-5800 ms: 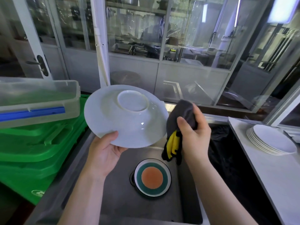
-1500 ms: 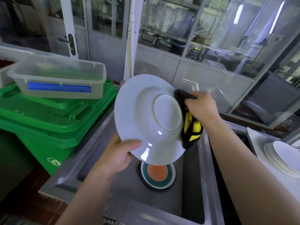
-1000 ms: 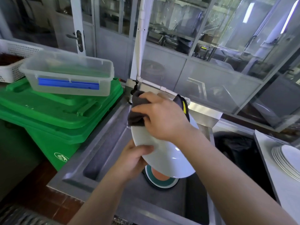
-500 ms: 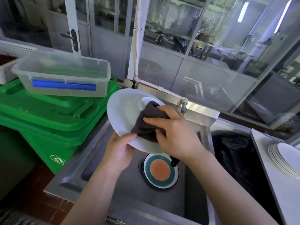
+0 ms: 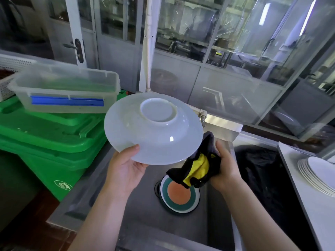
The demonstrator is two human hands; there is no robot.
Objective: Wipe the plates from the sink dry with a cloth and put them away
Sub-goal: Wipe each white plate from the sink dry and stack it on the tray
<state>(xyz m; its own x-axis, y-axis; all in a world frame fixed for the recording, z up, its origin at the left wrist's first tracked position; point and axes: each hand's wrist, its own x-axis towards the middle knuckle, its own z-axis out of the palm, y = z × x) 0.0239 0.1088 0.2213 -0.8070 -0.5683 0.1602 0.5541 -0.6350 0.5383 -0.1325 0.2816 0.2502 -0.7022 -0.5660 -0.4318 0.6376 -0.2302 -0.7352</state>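
1. Head view is showing you holding the white plate (image 5: 154, 129) upside down over the sink (image 5: 87, 192), foot ring facing up, tilted a bit toward you.

2. Your left hand (image 5: 125, 171) is gripping the plate's near rim, thumb on top and fingers curled underneath. Your right hand (image 5: 223, 169) is clutching the bunched dark-and-yellow cloth (image 5: 197, 167), which is sitting just under the plate's right edge.

3. What's just changed: half a second ago you were rubbing the cloth across the plate's face, and now the plate is flipped and the cloth is coming off to the side. I'm reading that as the eating side being done and the underside either getting a last look or a last wipe.

4. That means this plate is looking close to ready for the white plate stack (image 5: 315, 176) on the surface at the far right. The striped plate (image 5: 178, 193) is lying in the sink bottom and waiting its turn.

5. Edges to be minding: the tap (image 5: 202, 115) is sitting right behind the plate's far rim, and the clear tub (image 5: 65, 91) on the green bin (image 5: 45, 140) is crowding your left.

6. Open room is looking best to the right, across the dark bag-lined bin (image 5: 261, 171) toward the stack, so I'd be swinging that way and keeping the rim up off the sink edge.
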